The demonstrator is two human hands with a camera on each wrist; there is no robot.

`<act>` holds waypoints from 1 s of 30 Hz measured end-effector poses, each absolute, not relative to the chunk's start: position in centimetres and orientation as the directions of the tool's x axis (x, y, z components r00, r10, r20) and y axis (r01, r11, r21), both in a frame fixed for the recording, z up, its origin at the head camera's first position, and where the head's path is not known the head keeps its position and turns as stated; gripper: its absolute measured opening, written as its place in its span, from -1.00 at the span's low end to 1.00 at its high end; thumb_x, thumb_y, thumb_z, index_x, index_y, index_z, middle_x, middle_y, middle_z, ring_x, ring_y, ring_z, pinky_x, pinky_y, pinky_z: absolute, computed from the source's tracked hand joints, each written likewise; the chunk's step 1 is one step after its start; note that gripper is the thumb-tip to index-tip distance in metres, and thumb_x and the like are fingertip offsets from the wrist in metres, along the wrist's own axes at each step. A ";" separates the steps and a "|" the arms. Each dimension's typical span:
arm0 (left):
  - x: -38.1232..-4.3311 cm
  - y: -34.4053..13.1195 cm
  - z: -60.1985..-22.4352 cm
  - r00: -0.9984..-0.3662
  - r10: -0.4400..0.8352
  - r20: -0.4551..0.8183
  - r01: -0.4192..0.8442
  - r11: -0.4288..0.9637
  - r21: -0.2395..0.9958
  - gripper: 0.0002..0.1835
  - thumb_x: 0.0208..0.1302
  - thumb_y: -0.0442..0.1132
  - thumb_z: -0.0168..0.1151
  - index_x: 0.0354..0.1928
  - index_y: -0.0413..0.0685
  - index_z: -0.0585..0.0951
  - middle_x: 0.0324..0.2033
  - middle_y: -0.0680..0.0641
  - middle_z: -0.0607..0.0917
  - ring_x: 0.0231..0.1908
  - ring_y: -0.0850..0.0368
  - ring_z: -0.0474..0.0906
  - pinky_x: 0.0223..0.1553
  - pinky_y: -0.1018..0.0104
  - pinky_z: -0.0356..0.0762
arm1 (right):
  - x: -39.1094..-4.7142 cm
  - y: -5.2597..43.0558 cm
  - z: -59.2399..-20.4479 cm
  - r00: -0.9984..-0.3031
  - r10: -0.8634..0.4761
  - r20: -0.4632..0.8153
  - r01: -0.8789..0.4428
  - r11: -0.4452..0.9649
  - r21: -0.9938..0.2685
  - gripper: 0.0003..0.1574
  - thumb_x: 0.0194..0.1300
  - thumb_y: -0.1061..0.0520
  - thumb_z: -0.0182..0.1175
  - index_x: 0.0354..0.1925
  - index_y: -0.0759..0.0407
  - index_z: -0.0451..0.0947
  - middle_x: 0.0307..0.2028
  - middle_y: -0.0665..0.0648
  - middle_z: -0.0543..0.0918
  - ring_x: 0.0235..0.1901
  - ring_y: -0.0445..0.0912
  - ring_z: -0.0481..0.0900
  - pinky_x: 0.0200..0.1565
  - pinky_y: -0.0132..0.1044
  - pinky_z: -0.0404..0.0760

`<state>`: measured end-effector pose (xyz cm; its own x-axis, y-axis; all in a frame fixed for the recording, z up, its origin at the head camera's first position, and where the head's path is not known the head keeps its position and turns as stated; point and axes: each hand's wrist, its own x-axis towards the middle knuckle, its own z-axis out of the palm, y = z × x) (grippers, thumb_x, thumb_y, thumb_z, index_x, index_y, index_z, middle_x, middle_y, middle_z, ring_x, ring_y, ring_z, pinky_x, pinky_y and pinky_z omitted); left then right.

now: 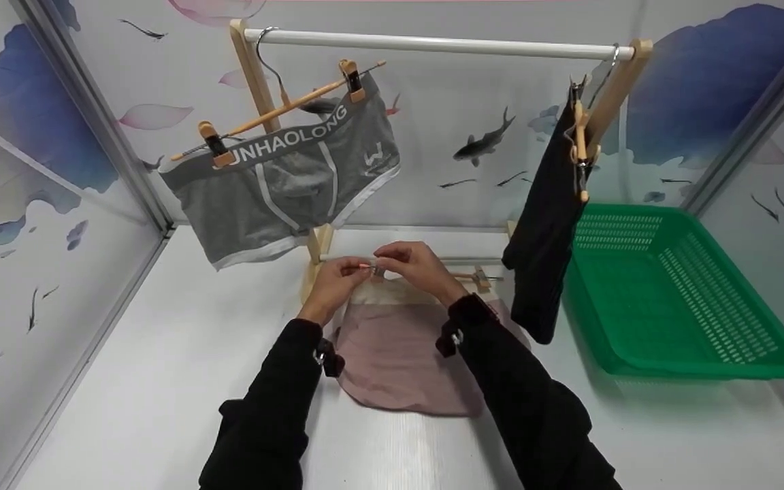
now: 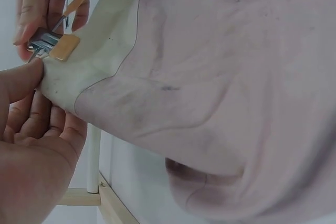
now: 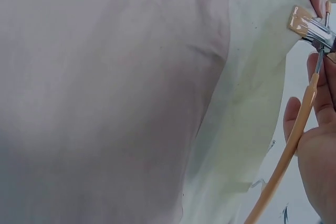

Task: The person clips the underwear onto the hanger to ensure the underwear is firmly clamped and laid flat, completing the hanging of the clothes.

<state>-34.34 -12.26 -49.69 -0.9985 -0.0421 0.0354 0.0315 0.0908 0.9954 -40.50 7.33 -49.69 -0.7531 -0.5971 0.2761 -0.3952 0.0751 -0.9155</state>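
Note:
A pink garment (image 1: pixel 405 361) with a cream waistband (image 2: pixel 100 45) hangs in front of me from a clip hanger (image 3: pixel 289 153). My left hand (image 1: pixel 333 287) pinches the corner of the waistband beside one hanger clip (image 2: pixel 64 48). My right hand (image 1: pixel 420 269) has its thumb and fingers on that same clip from the other side. In the right wrist view the clip's tan pad (image 3: pixel 300 21) lies over the waistband's edge. The hanger's other clip (image 1: pixel 482 278) sits at the right end of the waistband.
Grey boxer briefs (image 1: pixel 297 180) hang at the left of the white rail (image 1: pixel 433 44), and a folded black garment (image 1: pixel 542 231) at its right. A green basket (image 1: pixel 657 306) stands on the right of the white table (image 1: pixel 140 381). Printed walls enclose the table.

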 end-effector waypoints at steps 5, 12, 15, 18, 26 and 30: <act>-34.3 -12.3 -49.7 -0.999 -0.040 0.028 0.024 0.099 0.995 -0.76 0.36 -0.46 0.27 0.03 -0.36 0.67 -0.14 -0.18 0.74 -0.11 0.07 0.65 -0.09 0.33 0.56 | -40.2 7.1 -49.5 -0.770 -0.599 0.222 -0.392 0.169 -0.904 -0.61 0.49 0.02 0.22 0.15 0.18 0.65 -0.02 0.08 0.73 -0.08 -0.05 0.69 0.00 -0.06 0.61; -34.1 -12.2 -49.7 -0.998 -0.044 0.035 0.030 0.122 0.992 -0.74 0.34 -0.45 0.28 0.05 -0.38 0.66 -0.14 -0.22 0.75 -0.09 0.00 0.67 -0.10 0.36 0.55 | -39.9 6.9 -49.3 -0.782 -0.579 0.233 -0.465 0.292 -0.836 -0.55 0.48 -0.01 0.23 0.21 0.19 0.62 0.01 0.09 0.72 -0.05 -0.09 0.65 0.06 -0.17 0.57; -34.0 -12.2 -49.6 -0.999 -0.036 0.039 0.033 0.152 0.988 -0.74 0.35 -0.43 0.29 0.04 -0.35 0.67 -0.13 -0.21 0.75 -0.07 -0.01 0.66 -0.10 0.35 0.54 | -39.6 6.9 -49.0 -0.794 -0.570 0.214 -0.459 0.331 -0.824 -0.52 0.48 -0.01 0.24 0.25 0.16 0.60 0.02 0.10 0.71 -0.02 -0.08 0.63 0.08 -0.16 0.55; -33.9 -12.1 -49.6 -0.998 -0.019 0.052 0.047 0.185 0.982 -0.75 0.35 -0.41 0.30 0.03 -0.35 0.67 -0.10 -0.21 0.75 -0.05 -0.01 0.66 -0.09 0.33 0.54 | -39.4 6.8 -48.6 -0.803 -0.570 0.174 -0.433 0.358 -0.828 -0.49 0.48 0.00 0.24 0.29 0.17 0.55 0.03 0.12 0.70 -0.02 -0.05 0.63 0.07 -0.14 0.55; -34.1 -12.1 -49.8 -0.985 0.009 0.172 0.166 0.318 0.933 -0.84 0.33 -0.48 0.28 -0.08 -0.37 0.69 -0.14 -0.22 0.75 -0.09 -0.08 0.67 -0.01 0.16 0.56 | -39.2 6.7 -48.1 -0.797 -0.591 0.127 -0.424 0.396 -0.815 -0.47 0.49 0.07 0.23 0.31 0.28 0.51 0.05 0.20 0.69 0.00 0.03 0.64 0.06 -0.12 0.58; -34.3 -12.2 -50.1 -0.977 0.027 0.210 0.201 0.432 0.879 -0.91 0.33 -0.49 0.25 -0.17 -0.35 0.68 -0.22 -0.21 0.76 -0.14 -0.11 0.69 -0.03 0.07 0.59 | -39.3 7.0 -48.0 -0.791 -0.597 0.131 -0.433 0.396 -0.810 -0.49 0.50 0.14 0.20 0.30 0.37 0.50 0.09 0.28 0.67 0.06 0.08 0.64 0.10 -0.11 0.58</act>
<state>-34.26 -12.16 -50.06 -0.9773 0.0274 0.2099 0.2010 0.4319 0.8792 -39.30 7.01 -47.99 -0.7911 -0.5974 0.1313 -0.4334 0.3960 -0.8096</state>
